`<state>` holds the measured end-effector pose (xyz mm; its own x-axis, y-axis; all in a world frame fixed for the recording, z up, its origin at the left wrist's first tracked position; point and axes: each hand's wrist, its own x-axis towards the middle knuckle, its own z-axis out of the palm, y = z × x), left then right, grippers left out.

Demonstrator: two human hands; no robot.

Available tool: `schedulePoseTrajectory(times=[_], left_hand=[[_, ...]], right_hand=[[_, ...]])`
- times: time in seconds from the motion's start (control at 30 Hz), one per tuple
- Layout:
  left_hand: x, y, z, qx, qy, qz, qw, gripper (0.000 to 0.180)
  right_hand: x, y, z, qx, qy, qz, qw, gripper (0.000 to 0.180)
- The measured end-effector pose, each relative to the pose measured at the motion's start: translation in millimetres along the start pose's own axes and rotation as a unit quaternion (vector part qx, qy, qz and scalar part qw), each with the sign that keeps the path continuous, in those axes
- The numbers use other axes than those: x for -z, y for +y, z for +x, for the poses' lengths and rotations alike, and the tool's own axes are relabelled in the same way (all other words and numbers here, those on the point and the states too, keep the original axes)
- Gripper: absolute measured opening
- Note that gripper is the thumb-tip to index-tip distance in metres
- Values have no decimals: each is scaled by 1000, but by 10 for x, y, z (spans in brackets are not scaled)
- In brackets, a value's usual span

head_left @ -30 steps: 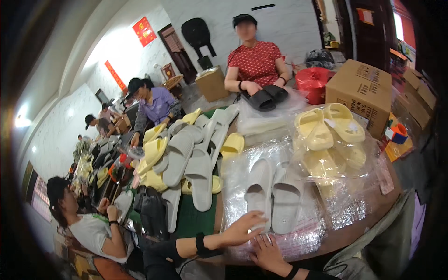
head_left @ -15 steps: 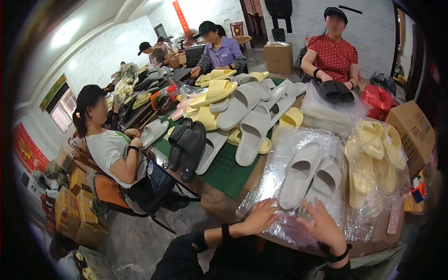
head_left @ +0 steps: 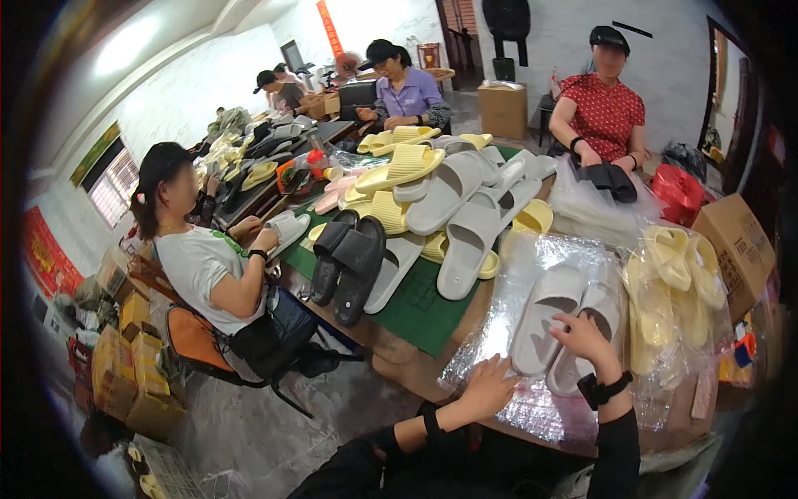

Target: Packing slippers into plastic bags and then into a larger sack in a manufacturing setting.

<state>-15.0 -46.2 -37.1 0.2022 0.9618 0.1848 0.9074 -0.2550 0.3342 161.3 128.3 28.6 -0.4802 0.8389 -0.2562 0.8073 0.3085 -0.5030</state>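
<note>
Two grey slippers lie side by side on a stack of clear plastic bags (head_left: pixel 474 349) in front of me, straps at the far end. My right hand (head_left: pixel 584 339) is over the right grey slipper (head_left: pixel 569 378), fingers bent and apart, hiding its middle; whether it touches the slipper I cannot tell. Beside the heel of the left grey slipper (head_left: pixel 529 349), my left hand (head_left: pixel 493 387) rests with its fingers stretched out on the plastic, holding nothing. To the right lie pale yellow slippers (head_left: pixel 652 303) in clear bags.
Beyond the bags, a pile of grey and yellow slippers (head_left: pixel 457 191) covers a green mat (head_left: pixel 432 320). Black slippers (head_left: pixel 357 270) lie at its left edge. Co-workers sit around the table, one at left, others at the back. A cardboard box (head_left: pixel 731 249) stands at the right.
My right hand has moved up over the right slipper, its fingers now bent. The two slippers now lie more evenly side by side. My left hand stays near the heel; the view has shifted slightly.
</note>
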Motion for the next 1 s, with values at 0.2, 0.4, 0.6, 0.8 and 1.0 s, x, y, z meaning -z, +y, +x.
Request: schedulePoseTrajectory(times=[0.2, 0.4, 0.6, 0.8, 1.0], left_hand=[[87, 61, 31, -49, -5, -14, 999, 40], [49, -177, 7, -92, -29, -12, 995, 43], [-75, -371, 19, -190, 33, -45, 980, 37], [193, -344, 410, -170, -56, -226, 958, 55], [439, -255, 391, -191, 57, -127, 972, 69]], right_hand=[[-107, 111, 203, -82, 74, -119, 987, 72], [225, -287, -448, 8, 116, 146, 982, 44], [197, -237, -1503, 115, -55, 288, 949, 30], [155, -92, -1880, 109, -127, 218, 962, 34], [178, -52, -1918, 34, -122, 187, 974, 39]])
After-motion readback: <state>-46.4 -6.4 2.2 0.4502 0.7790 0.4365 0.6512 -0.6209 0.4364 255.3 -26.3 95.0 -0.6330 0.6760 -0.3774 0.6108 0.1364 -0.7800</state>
